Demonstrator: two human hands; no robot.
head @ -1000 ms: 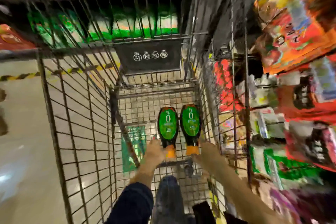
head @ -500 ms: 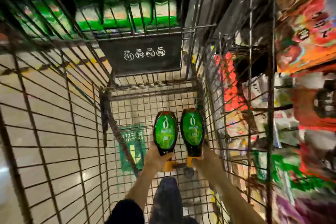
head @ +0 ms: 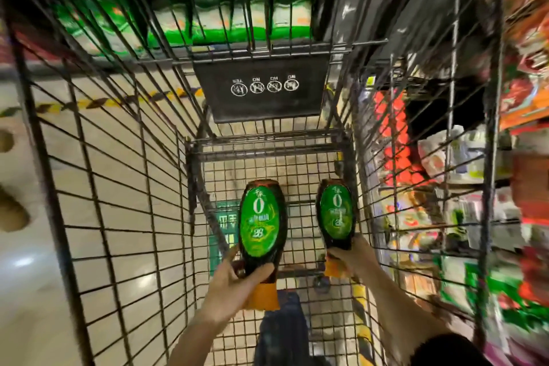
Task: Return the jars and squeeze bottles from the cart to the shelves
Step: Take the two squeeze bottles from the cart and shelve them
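Two dark squeeze bottles with green oval labels and orange caps are held inside the wire cart (head: pixel 124 217). My left hand (head: pixel 234 282) grips the left squeeze bottle (head: pixel 260 226) near its orange cap. My right hand (head: pixel 353 255) grips the right squeeze bottle (head: pixel 337 214) at its cap end. Both bottles are raised above the cart's mesh floor, caps toward me. The left bottle is nearer the camera and looks larger.
A black sign panel (head: pixel 261 89) with round icons hangs on the cart's far wall. Shelves of colourful packets (head: pixel 463 181) stand close on the right. Green packs (head: pixel 225 24) fill a shelf ahead. The tiled floor (head: pixel 26 261) with yellow-black tape lies to the left.
Both hands closed on the bottles' cap ends and lifted them off the cart floor toward me. The bottles have moved apart, the left one rising higher.
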